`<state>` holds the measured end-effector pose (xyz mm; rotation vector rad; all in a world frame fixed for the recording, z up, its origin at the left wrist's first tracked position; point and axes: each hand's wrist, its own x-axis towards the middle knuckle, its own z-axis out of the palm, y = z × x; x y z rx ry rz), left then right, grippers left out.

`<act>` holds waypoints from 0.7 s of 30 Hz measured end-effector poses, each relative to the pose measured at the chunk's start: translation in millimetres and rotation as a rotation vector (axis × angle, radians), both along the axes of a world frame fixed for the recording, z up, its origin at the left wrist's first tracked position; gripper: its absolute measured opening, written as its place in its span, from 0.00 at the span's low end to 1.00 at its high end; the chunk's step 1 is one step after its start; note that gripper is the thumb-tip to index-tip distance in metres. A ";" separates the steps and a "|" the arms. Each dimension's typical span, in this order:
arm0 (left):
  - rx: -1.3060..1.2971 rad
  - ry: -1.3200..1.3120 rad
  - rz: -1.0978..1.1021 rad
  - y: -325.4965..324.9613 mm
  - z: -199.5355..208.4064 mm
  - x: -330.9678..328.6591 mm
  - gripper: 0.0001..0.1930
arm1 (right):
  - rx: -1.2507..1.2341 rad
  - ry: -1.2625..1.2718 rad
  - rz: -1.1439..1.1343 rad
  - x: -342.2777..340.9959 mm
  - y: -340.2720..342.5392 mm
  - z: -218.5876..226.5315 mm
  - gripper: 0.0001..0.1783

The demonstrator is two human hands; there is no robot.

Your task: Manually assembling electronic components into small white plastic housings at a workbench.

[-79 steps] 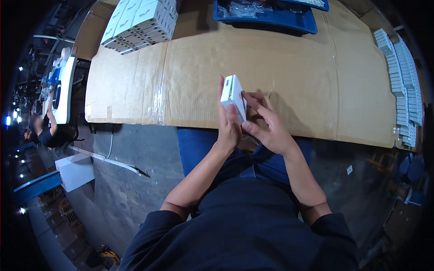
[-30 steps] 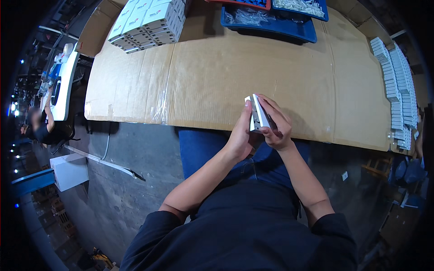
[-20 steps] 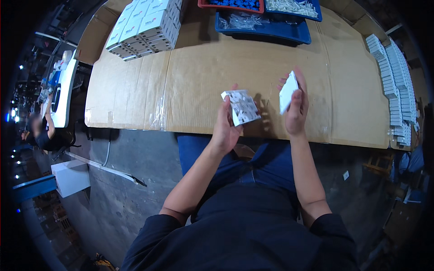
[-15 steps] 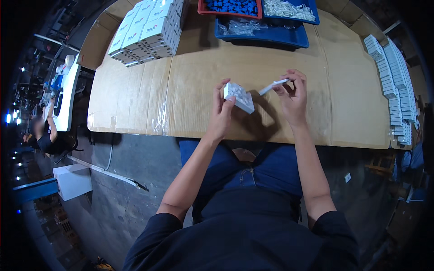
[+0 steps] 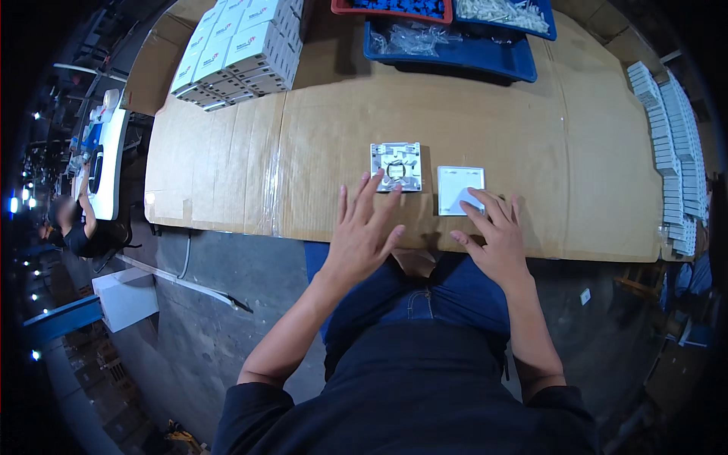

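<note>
White cover [image 5: 453, 186], white and seemingly grey housing [image 5: 396, 159]

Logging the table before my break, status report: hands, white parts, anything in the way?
Left hand open, fingertips over white case. Right hand open, fingertips over white cover. Both parts apart on cardboard. Trays, boxes farther back, not in the way.

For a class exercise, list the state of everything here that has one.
Left hand: open
Right hand: open
White base: flat, uncovered
White cover: flat, off the base
White boxes: stacked
Red tray: holding blue pieces
Front blue tray: holding clear plastic
Back blue tray: holding white pieces
Rightmost white blocks: in rows
</note>
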<state>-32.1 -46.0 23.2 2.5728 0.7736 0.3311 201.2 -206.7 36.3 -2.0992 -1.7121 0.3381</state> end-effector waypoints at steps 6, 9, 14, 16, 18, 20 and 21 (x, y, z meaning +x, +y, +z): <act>0.081 0.123 0.034 6.1 -8.3 29.5 0.36 | 0.032 -0.075 -0.175 5.2 18.2 -11.8 0.26; 0.094 0.099 0.050 20.0 -14.6 36.5 0.37 | 0.041 -0.054 -0.213 18.7 38.6 -15.9 0.24; 0.066 0.080 0.052 29.1 -18.2 39.6 0.39 | 0.037 -0.072 -0.225 21.1 46.8 -11.2 0.22; 0.068 0.068 0.049 28.5 -18.7 39.4 0.39 | 0.045 -0.087 -0.223 24.9 52.1 -9.2 0.21; 0.055 0.044 0.049 28.0 -18.1 39.4 0.40 | 0.163 -0.044 -0.215 30.3 60.3 -6.7 0.18; 0.050 -0.014 0.059 28.1 -18.1 34.8 0.41 | 0.248 -0.037 -0.198 41.7 81.7 1.8 0.16; 0.019 -0.053 0.059 28.2 -18.2 32.9 0.41 | 0.323 -0.027 -0.185 49.5 95.6 5.9 0.15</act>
